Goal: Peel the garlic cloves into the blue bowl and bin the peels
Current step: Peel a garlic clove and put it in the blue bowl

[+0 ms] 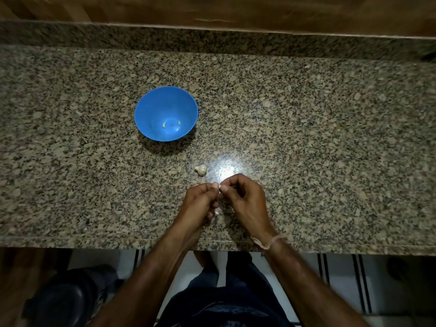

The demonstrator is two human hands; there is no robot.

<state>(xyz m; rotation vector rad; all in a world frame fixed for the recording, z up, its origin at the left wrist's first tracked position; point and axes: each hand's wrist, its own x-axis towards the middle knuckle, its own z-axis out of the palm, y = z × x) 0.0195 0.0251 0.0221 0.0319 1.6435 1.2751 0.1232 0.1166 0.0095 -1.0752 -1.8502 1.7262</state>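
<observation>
**Counter** [330,138]: a speckled granite slab that spans your whole view from left to right. A raised granite lip runs along its far edge, with a wooden panel [212,8] behind it. A bright spot of glare sits on the slab just beyond your hands.

**Floor** [339,279]: pale tile with dark stripes, seen below the counter's near edge on either side of your legs. A dark rounded object [63,300] stands at lower left, too dim to identify.

**Blue bowl** [153,107]: upright on the counter, left of centre and well apart from your hands. On its bottom lie two peeled cloves [164,124], small and yellowish, apart from each other.

**Right hand** [247,199]: over the near part of the counter, fingers curled. The grip is narrow, with the fingertips pinching a garlic clove [220,187]. A pale thread [269,243] is tied round your wrist.

**Left hand** [200,201]: facing the right hand, fingertips meeting it. The grip is narrow, pinching the same garlic clove from the other side. A pale scrap [218,210] shows by the lower curled fingers, and you cannot tell whether it is skin or another clove.

**Garlic piece** [201,170]: pale and papery, unpeeled. It lies on the counter just beyond your hands, between them and the blue bowl, at the edge of the glare.
</observation>
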